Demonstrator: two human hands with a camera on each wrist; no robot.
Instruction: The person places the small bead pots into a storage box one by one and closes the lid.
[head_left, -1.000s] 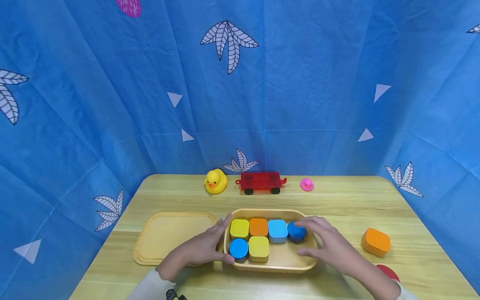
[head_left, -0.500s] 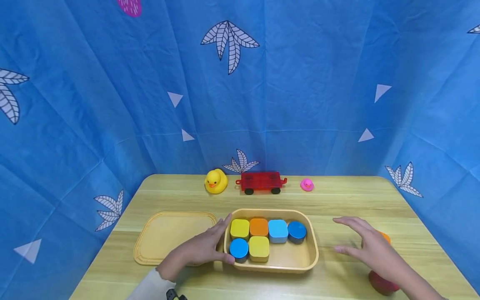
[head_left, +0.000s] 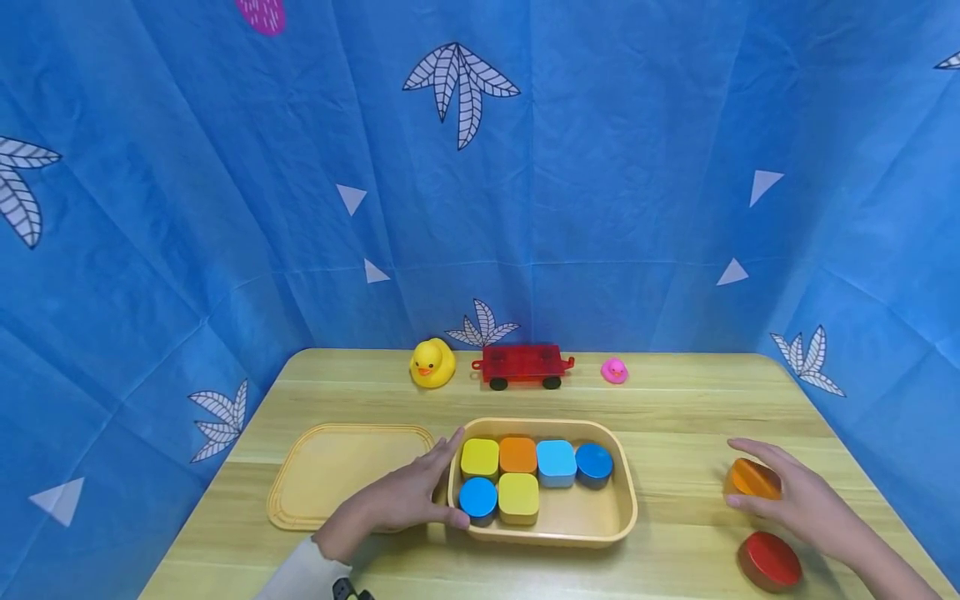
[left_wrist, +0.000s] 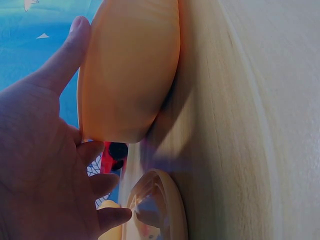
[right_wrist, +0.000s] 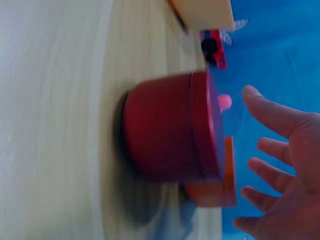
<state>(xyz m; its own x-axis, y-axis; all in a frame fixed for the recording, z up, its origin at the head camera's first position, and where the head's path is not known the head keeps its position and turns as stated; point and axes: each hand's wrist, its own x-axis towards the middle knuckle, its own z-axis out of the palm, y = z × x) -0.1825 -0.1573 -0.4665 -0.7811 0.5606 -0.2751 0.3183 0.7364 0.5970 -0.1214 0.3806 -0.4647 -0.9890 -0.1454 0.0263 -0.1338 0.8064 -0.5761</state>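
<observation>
My left hand rests at the left end of a tan plastic box, thumb at the near rim and fingers toward the far corner; the left wrist view shows the thumb along the box wall. In the box are several small lidded containers: yellow, orange, light blue and dark blue round. At the right, my right hand is spread over an orange square container, thumb on its near side, fingers across the far side. Nearer stands a red round container.
A flat tan lid lies left of the box, partly under my left forearm. Along the back stand a yellow duck, a red toy wagon and a small pink duck. A blue curtain closes off the table behind.
My right hand has left the dark blue container in the box and swung right, past the red container, to the orange one. My left hand has stayed at the box.
</observation>
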